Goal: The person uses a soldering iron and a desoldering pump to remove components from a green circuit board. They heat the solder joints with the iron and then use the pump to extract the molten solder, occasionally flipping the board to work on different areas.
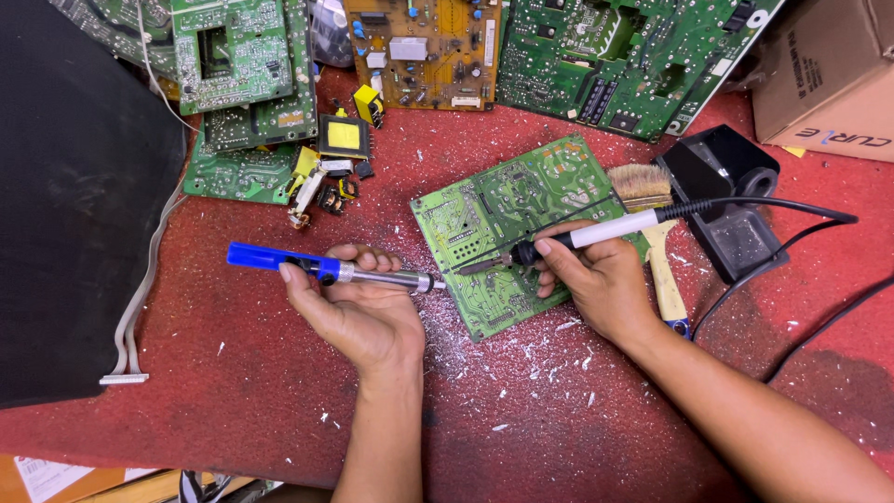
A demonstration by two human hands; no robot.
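The right hand (601, 279) holds a soldering iron (596, 231) like a pen, its fingers closed around the black collar and white handle. That grip lets the dark tip slant down and to the left onto the green circuit board (507, 233). The board lies solder side up on the red work surface (233, 391), near the middle of the scene and tilted to it, so its bare joints face the tools. The iron's black cable (792, 210) trails off to the right, clear of the board.

The left hand (358, 307) is wrapped around a desoldering pump (326, 268). Its blue plunger end points left and its metal barrel points right, with the nozzle at the board's left edge, close to the iron's tip. The thumb rests on the body near the blue section, probably over the release button, though I cannot tell for sure.

White flecks lie scattered over the near surface around the board. A flat paintbrush (652, 233) lies just right of the board, partly under the right hand. Beyond it, a black iron stand (731, 200) sits within easy reach. Farther off, more circuit boards (615, 56) are stacked along the far edge, and loose yellow transformers (343, 137) lie to the left.
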